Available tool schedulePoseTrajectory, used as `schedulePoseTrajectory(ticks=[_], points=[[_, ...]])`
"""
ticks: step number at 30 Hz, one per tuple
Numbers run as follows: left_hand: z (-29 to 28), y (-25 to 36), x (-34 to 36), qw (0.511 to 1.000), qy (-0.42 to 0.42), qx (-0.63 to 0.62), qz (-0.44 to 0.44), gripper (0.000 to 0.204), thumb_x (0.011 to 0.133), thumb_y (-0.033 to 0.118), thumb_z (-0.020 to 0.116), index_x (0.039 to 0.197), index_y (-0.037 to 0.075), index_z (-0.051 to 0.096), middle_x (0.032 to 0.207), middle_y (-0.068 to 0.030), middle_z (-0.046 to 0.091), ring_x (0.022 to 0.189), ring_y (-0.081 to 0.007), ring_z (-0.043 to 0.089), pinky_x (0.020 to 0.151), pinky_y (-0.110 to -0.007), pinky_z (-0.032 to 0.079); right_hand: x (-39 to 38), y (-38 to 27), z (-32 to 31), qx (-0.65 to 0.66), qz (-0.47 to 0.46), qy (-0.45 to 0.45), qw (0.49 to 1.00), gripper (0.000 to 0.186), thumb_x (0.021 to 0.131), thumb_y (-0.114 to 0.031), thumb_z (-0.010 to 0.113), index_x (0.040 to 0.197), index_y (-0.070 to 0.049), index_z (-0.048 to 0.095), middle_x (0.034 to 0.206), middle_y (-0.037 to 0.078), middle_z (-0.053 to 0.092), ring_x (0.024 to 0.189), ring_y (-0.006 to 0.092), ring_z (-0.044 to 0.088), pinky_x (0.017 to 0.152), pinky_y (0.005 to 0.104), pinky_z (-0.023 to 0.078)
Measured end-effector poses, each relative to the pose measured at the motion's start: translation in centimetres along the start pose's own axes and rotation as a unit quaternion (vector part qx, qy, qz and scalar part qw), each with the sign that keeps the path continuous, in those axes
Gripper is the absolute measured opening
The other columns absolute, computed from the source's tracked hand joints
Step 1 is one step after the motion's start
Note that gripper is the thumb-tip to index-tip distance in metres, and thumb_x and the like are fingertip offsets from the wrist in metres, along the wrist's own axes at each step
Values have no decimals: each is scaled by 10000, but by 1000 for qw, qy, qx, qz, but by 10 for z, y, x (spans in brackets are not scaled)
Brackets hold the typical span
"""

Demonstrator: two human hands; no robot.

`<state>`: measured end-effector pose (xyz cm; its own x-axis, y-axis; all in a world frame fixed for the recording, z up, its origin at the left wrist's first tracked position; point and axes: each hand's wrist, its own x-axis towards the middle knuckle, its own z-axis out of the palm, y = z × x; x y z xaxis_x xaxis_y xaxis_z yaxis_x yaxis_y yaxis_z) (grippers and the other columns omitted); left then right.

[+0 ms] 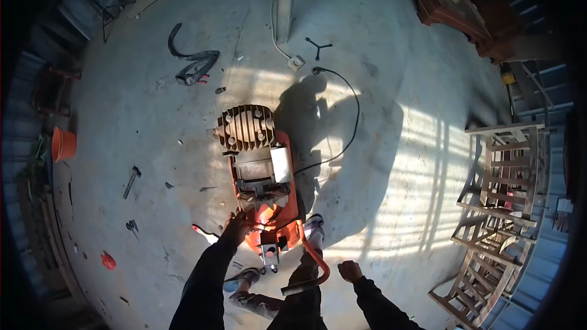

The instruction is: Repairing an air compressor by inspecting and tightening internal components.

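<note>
An orange air compressor (pixel 298 198) stands on the floor in front of me, with a ribbed metal pump head (pixel 246 127) at its far end and a white cylinder (pixel 280 164) along its right side. My left hand (pixel 238 228) is at the near left of the machine, fingers bent together against its sunlit orange part. What they grip there is too small and shaded to make out. Closer to me sits a grey box-like fitting (pixel 269 252) with gauges or knobs. My right hand (pixel 350 271) is a closed fist, apart from the curved orange handle (pixel 321 263), with nothing visible in it.
A black power cable (pixel 357 110) curves over the floor towards a socket block (pixel 296 62). Scattered about are a four-way wrench (pixel 318 47), a black hose (pixel 199 67), a hammer (pixel 131 181) and pliers (pixel 132 226). Wooden frames (pixel 498 208) stand at the right; an orange bucket (pixel 63 144), left.
</note>
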<state>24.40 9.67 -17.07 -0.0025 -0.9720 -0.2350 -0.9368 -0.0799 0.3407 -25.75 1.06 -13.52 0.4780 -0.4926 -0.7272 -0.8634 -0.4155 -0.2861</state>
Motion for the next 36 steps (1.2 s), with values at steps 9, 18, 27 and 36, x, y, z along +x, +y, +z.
schedulePoseTrajectory(ticks=[9,18,27,36], points=[[-72,90,-17,860,95,-344,-364,231,879,132,669,1097,90,732,1142,-101,689,1061,-262,630,919,-416,475,171,34,-324,-49,-48,194,979,134,896,-155,590,792,-71,596,761,142,631,745,447,621,649,529,508],[-180,300,16,670,321,-150,-652,419,889,78,690,1304,45,634,1152,-173,666,912,-310,651,847,-393,523,353,58,-397,-165,-304,71,935,309,707,42,653,1000,2,565,1028,208,661,981,385,632,789,467,513],[-116,334,90,193,614,-221,-732,650,974,108,637,1547,120,332,1137,-114,609,940,-167,592,854,-304,491,351,-7,-500,282,22,-285,916,222,1022,-126,537,1195,6,584,1193,151,599,925,295,698,965,443,565],[-126,348,87,210,651,-220,-695,474,1009,78,577,1460,127,438,882,-27,596,597,-66,458,517,-244,406,234,-164,-470,287,-388,-350,803,255,1043,-203,587,1136,34,586,897,111,709,782,210,713,669,305,588]])
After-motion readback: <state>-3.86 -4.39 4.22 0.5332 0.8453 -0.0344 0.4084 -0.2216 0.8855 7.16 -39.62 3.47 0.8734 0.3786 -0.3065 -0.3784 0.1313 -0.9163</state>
